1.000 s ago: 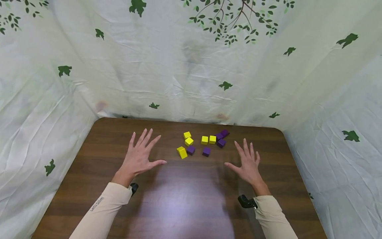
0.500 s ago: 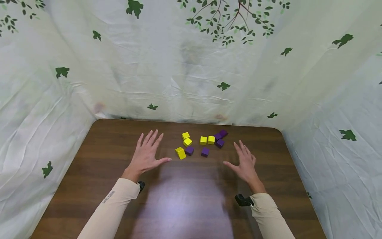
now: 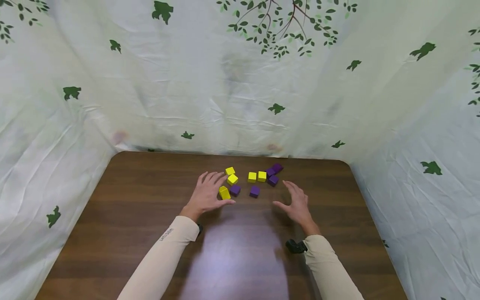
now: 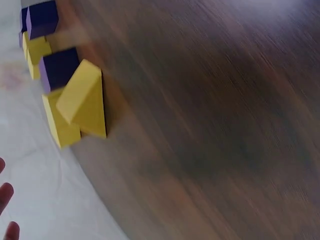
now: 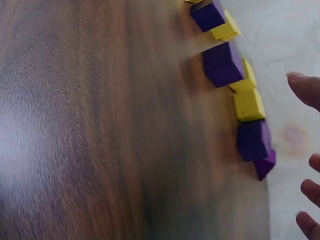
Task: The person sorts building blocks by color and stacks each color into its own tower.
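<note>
Several yellow and purple blocks lie in a loose group on the table's far middle. My left hand (image 3: 208, 195) hovers at the group's left side, fingers loosely bent and thumb out. Between its thumb and fingers, in the head view, sits a yellow block (image 3: 224, 193); the left wrist view shows fingertips (image 4: 6, 195) apart from the blocks. Beside that block lies a purple block (image 3: 235, 190), with another purple block (image 3: 254, 191) farther right. My right hand (image 3: 297, 207) is right of the purple cluster (image 3: 273, 181), thumb spread from relaxed fingers, holding nothing.
The brown wooden table (image 3: 150, 216) has rounded far corners. White cloth (image 3: 210, 83) with green leaf prints hangs behind it and at both sides. A yellow pair (image 3: 256, 177) stands mid-group. A black wrist camera (image 3: 296, 246) sits at the right cuff.
My left hand has moved right to the yellow blocks, its spread fingers drawing together and bending. The right hand has shifted slightly left, fingers closer together. The blocks keep their arrangement.
</note>
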`<state>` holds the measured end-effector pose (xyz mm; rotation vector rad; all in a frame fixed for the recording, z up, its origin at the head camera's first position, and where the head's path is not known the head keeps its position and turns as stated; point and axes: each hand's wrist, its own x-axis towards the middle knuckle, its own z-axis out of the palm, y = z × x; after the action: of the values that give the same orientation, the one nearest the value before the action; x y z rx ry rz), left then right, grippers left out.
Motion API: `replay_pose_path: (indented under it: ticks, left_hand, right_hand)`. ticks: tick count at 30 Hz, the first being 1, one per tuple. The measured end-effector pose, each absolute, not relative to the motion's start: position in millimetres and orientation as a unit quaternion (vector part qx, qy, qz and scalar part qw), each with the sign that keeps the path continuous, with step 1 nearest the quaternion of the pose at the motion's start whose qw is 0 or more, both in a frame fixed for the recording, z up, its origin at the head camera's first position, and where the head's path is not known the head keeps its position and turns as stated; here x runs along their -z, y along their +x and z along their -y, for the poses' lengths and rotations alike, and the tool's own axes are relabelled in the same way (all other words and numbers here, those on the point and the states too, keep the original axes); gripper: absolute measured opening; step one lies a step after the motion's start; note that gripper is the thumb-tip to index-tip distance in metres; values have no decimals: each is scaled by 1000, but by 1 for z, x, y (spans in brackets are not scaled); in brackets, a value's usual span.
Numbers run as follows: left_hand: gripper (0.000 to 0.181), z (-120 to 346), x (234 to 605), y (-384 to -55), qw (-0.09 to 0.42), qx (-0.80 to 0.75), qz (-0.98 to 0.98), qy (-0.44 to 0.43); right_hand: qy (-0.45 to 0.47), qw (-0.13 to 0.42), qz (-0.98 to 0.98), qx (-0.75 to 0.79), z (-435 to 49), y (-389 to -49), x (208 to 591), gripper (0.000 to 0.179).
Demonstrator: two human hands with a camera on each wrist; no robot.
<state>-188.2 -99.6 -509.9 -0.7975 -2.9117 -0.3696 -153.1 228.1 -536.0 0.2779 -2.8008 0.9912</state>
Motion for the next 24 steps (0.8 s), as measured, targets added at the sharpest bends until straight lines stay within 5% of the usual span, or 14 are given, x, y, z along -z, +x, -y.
replay_pose_path:
  ticks: [18,24]
  left_hand:
    - [58,26,528,-219,13,103,945,-311]
    - [54,14,538,-221,-37,125,952,-277]
  right_hand:
    - [103,40,911,-397,-199,-178,571,60]
    - [97,39,899,-425,-189,-181,582,55]
